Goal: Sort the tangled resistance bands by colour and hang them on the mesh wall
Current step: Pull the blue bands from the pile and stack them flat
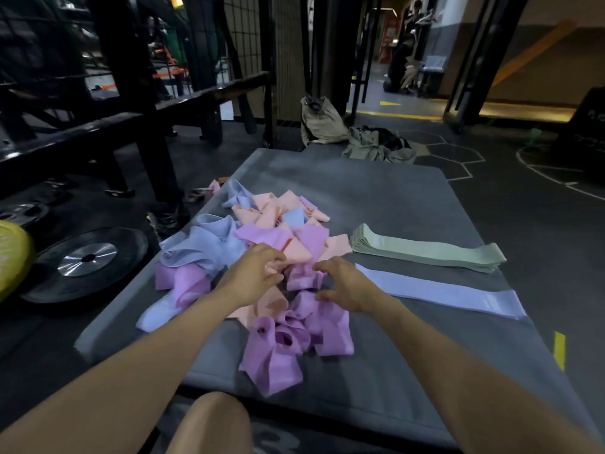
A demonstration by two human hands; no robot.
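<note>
Two hands meet over a heap of bands on a grey mat (376, 198) lying on the floor. Far left, a yellow ball (11, 253) and a black weight plate (86, 262) sit on the floor beside the mat. The heap (262, 267) runs lengthwise up the mat's left half, away from the person — blue bands at its left and far end, peach in the middle, pink and purple nearest. The left hand (253, 273) lies on the heap's centre, its fingers curled into a peach band there; blur hides how firm the hold is. The right hand (343, 286) hovers just beside it over the pink bands, fingers bent and spread like a claw, nothing visibly held. Right of the heap lie two sorted lots, both flat, long axes running crosswise toward the mat's right edge: a neat green stack (425, 252) farther off, and nearer a single lilac band (438, 291), its left end just beside the right hand. Mesh wall (244, 37) stands beyond the mat, upper left.
</note>
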